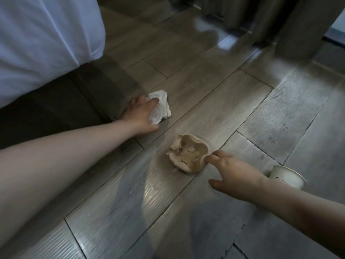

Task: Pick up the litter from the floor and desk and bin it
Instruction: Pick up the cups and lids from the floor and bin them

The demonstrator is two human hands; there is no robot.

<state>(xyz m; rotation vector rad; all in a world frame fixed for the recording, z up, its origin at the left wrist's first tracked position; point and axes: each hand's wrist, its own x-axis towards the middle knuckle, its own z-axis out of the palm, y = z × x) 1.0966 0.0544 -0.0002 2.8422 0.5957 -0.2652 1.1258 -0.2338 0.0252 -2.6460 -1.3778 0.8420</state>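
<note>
Two bare forearms reach down from the near edge of the floor (261, 109), the left one long and closest, the right one coming in from the lower right corner.

From where I stand, the left hand (141, 113) is down where the floor meets the dark base (46, 113) of the bed. Its fingers are curled over a clear plastic lid (155, 115) with the thumb underneath, so it grips the lid. A crumpled white paper (162, 101) lies just beyond the lid, touching it and the fingertips. I cannot tell whether the fingers have hold of the paper too.

The right hand (237, 171) is spread wide, thumb well apart from the fingers and holding nothing. Two fingertips touch the near rim of a crushed beige pulp tray (188, 154), which sits out on the middle planks, between the two hands. Behind the right wrist a white paper cup (287, 176) lies on its side on the floor, mouth turned toward the right edge, partly hidden by the wrist.

Counting the litter: one clear lid, one ball of white paper, one beige tray, one paper cup, four pieces in all, with two hands working among them.

A white sheet (46, 43) hangs over the bed at the far left corner, and dark curtains (261, 14) run along the far edge of the floor.
</note>
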